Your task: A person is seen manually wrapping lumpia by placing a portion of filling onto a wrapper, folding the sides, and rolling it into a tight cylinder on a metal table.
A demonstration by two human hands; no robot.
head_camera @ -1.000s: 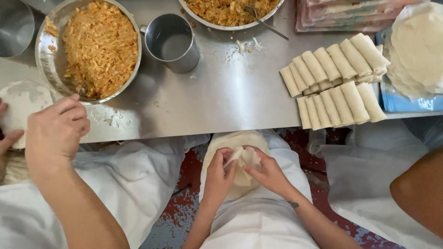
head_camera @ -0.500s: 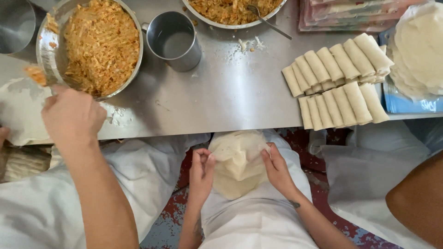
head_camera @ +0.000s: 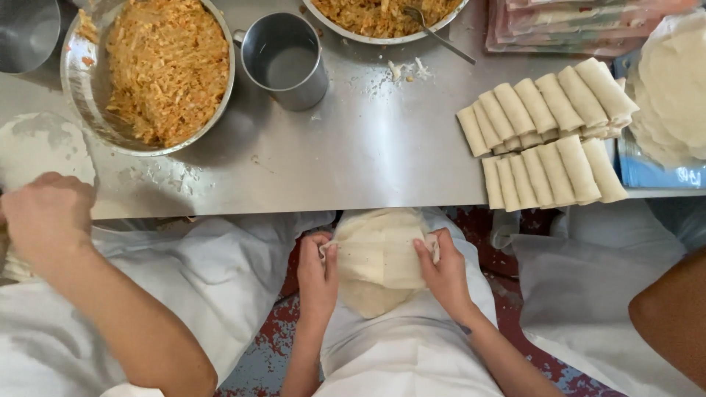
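**Peeling a wrapper over the lap**

Low in the middle of the frame, the left hand (head_camera: pixel 318 273) and right hand (head_camera: pixel 443 273) each pinch an opposite edge of a pale round wrapper (head_camera: pixel 376 257), thumbs on top and fingers curled beneath. It is held in the air over the white-aproned lap, just below the bench (head_camera: pixel 368 158) edge, and it looks like more than one sheet, so the step in hand is probably easing one free. Doing that well calls for a light pinch at the rim only and a slow, even pull from both sides, since thin dough tears if tugged from one corner.

Outward from there, at the left edge, a co-worker's hand (head_camera: pixel 48 220) is closed over another flat wrapper (head_camera: pixel 40 147). Upper left sits a metal bowl (head_camera: pixel 88 81) of shredded orange filling (head_camera: pixel 165 66), with a steel mug (head_camera: pixel 283 62) beside it and a second bowl (head_camera: pixel 382 15) at top centre. Two rows of finished rolls (head_camera: pixel 548 132) lie at the right, next to a stack of wrappers (head_camera: pixel 673 88).
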